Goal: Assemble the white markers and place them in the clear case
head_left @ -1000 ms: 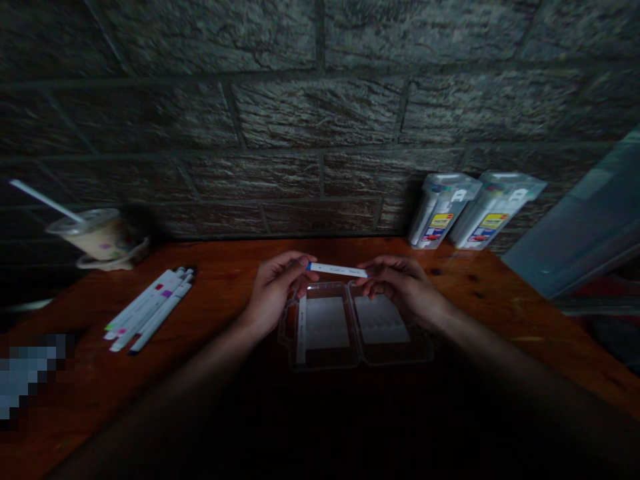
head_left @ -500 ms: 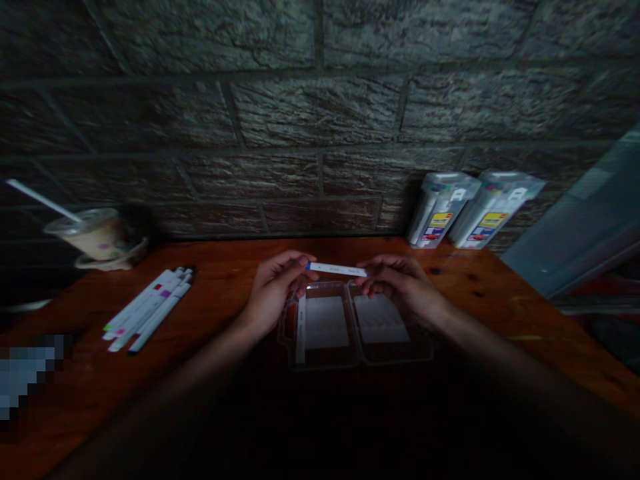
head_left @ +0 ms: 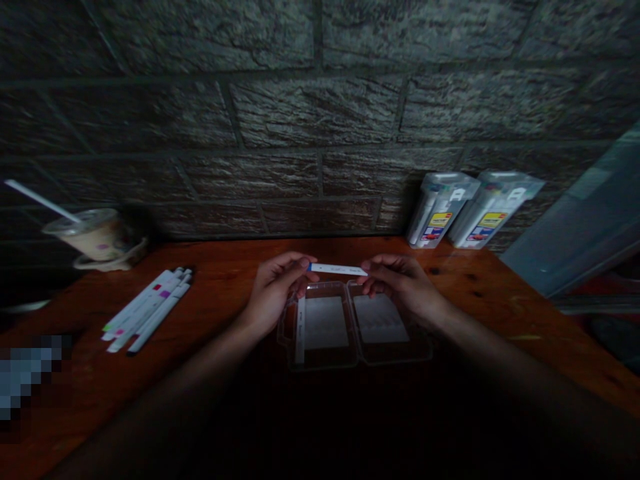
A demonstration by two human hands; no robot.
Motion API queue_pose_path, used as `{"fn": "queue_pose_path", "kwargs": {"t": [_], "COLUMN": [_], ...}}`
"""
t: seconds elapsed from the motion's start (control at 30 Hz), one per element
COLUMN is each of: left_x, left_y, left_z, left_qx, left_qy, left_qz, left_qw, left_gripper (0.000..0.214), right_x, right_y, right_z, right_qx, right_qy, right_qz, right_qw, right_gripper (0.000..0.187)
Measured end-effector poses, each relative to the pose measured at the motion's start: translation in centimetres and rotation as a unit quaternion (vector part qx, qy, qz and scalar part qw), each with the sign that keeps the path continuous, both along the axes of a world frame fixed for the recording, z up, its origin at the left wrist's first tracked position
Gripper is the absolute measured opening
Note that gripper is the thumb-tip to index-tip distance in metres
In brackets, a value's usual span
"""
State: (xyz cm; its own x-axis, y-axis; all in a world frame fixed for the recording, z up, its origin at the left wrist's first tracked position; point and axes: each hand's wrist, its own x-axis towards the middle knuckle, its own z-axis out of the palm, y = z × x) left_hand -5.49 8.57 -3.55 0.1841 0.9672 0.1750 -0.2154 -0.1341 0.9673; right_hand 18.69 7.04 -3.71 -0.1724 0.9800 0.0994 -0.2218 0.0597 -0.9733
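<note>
A white marker [head_left: 337, 269] with a blue end is held level between my two hands. My left hand [head_left: 276, 287] pinches its blue end, and my right hand [head_left: 400, 283] grips the opposite end. Just below them, a clear plastic case [head_left: 357, 357] lies unfolded on the wooden table, its two halves side by side. One white marker [head_left: 301, 330] rests along the left edge of the case's left half. Off to the left lies a loose pile of several white markers [head_left: 150, 310] with coloured ends.
Two filled clear marker cases [head_left: 435, 213] stand upright against the brick wall [head_left: 320, 113] at the back right. At the back left, a lidded drink cup [head_left: 95, 235] with a straw sits in a cardboard holder [head_left: 113, 259]. The wooden table [head_left: 480, 300] runs up to the wall.
The marker has turned slightly about its length, so its printed text shows differently. Both hands stay in nearly the same place.
</note>
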Motion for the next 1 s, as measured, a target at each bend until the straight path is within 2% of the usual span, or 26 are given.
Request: {"fn": "queue_pose_path", "kwargs": {"t": [0.47, 0.67, 1.0], "left_x": [0.03, 0.02, -0.08], "left_y": [-0.04, 0.01, 0.09], "left_z": [0.1, 0.25, 0.22], "left_qx": [0.002, 0.001, -0.02], "left_qy": [-0.003, 0.008, -0.004], "left_qz": [0.004, 0.022, 0.028], "left_qw": [1.0, 1.0, 0.999], "left_gripper": [0.016, 0.016, 0.021], "right_x": [0.13, 0.27, -0.01], "right_y": [0.05, 0.02, -0.16], "right_z": [-0.25, -0.15, 0.11], "right_qx": [-0.006, 0.032, 0.019], "right_qy": [0.036, 0.0, -0.006], "right_qz": [0.014, 0.021, 0.027], "right_qw": [0.999, 0.999, 0.999], "right_gripper": [0.016, 0.023, 0.023]}}
